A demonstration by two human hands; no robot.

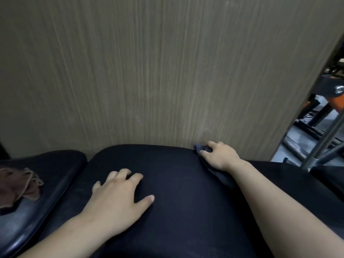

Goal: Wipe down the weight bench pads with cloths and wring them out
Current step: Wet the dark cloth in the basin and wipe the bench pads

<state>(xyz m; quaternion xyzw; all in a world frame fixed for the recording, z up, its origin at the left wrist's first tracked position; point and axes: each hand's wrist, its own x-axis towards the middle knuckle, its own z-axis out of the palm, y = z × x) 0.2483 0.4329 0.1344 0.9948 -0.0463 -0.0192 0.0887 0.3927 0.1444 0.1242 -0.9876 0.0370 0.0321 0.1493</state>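
The left hand (119,194) lies palm-down on the wide black upholstered bench pad (176,192), fingers spread and nearly straight, holding nothing; the right hand (219,155) reaches further ahead to the pad's far right corner, its fingers curled onto a dark blue cloth (200,148) and pressing it against the pad's edge; a strip of that cloth trails back under the right wrist and forearm. Just beyond the right hand stands a beige wood-grain panel (149,71); whether it touches the pad's far edge I cannot tell. Left of the left hand lies a second glossy black pad (55,164); on it rests a crumpled brown cloth (16,185), well apart from both hands. Right of the right hand, past the panel, blurred dark metal gym frames (316,116) show.
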